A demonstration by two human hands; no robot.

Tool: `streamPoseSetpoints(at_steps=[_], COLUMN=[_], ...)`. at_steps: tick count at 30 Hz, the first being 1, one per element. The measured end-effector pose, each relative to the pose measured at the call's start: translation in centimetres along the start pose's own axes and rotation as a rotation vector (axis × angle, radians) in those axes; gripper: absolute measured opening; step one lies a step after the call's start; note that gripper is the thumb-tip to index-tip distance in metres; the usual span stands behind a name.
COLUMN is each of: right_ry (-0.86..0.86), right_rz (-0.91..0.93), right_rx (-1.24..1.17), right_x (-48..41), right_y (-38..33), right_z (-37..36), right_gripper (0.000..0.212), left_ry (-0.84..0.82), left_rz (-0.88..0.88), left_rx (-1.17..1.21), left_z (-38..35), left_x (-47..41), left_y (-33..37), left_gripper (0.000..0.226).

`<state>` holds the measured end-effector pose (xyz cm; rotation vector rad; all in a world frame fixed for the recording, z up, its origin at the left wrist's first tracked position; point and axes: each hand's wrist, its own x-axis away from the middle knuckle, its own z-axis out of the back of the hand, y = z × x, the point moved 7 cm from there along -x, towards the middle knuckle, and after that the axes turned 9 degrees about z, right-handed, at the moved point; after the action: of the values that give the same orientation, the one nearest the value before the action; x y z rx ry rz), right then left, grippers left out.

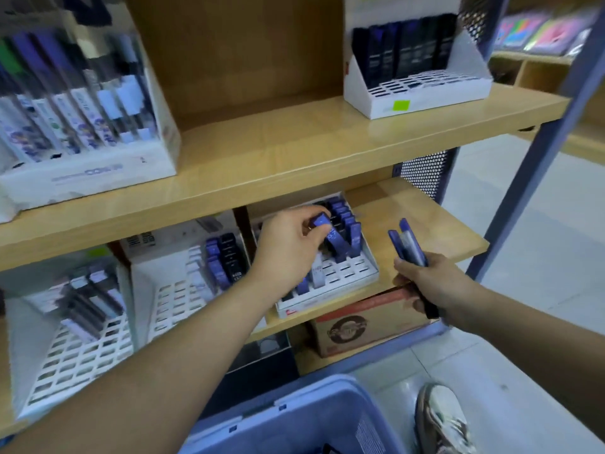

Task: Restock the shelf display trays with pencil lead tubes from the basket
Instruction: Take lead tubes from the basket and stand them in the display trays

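a: while the left hand [291,247] pinches one blue lead tube [322,224] by its top end over the far rows of the white slotted tray [347,268], what's the right hand doing?
b: the right hand [429,283] is closed round a spare bundle of tubes [407,244], fanned upward, just right of the tray above the lower shelf [425,221]. the blue basket [294,417] sits near, at the bottom edge.
a: how will a tube handle?
b: light, stiff plastic, i'd judge, and smooth enough to slip. pinch it near the cap, thumb against fingers, so the bottom end is free to find a slot. the standing tubes [353,237] lean, so a knock could tip them.
a: empty slots?
b: plenty in the near rows.
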<state>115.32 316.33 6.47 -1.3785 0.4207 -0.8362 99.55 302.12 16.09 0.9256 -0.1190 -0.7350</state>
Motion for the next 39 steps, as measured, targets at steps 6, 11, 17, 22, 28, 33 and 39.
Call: streamPoseSetpoints(at_steps=[6,11,17,22,28,33,39], right_ry=[-0.055,-0.070,-0.099,-0.122,-0.144,-0.208,-0.487], right_rz=[-0.069,-0.105,-0.134,-0.140,-0.151,-0.164,-0.093], right_rx=[-0.159,-0.216,-0.243,-0.283,-0.310,-0.346,-0.376], right_x=[-0.9,-1.3,-1.4,-1.4,-1.3,-1.2,0.0], right_y=[0.0,-0.2,0.1,0.1,0.0,-0.3,-2.1], right_z=[0.0,0.0,-0.2,-0.1,0.2,-0.1,-1.8], right_gripper=[0.012,0.014,0.017,0.022,0.023,0.025,0.028], left_ry=[-0.051,-0.098,-0.140,-0.091,-0.029,-0.048,-0.208], left_rz=[-0.072,-0.104,-0.145,-0.121,-0.376,-0.395,0.183], left_rx=[-0.249,-0.378,-0.452,-0.350,-0.595,-0.702,0.256], left_z=[-4.2,-6.2,-6.9,-7.0,-8.3,-8.4,-6.5], left_x=[-1.7,-2.1,-2.3,-2.6,-2.8,-2.5,-1.1], left_y=[1.5,1.1,1.2,1.3,1.3,1.5,1.5], left_gripper=[0.027,0.032,0.030,0.020,0.026,0.029,0.018])
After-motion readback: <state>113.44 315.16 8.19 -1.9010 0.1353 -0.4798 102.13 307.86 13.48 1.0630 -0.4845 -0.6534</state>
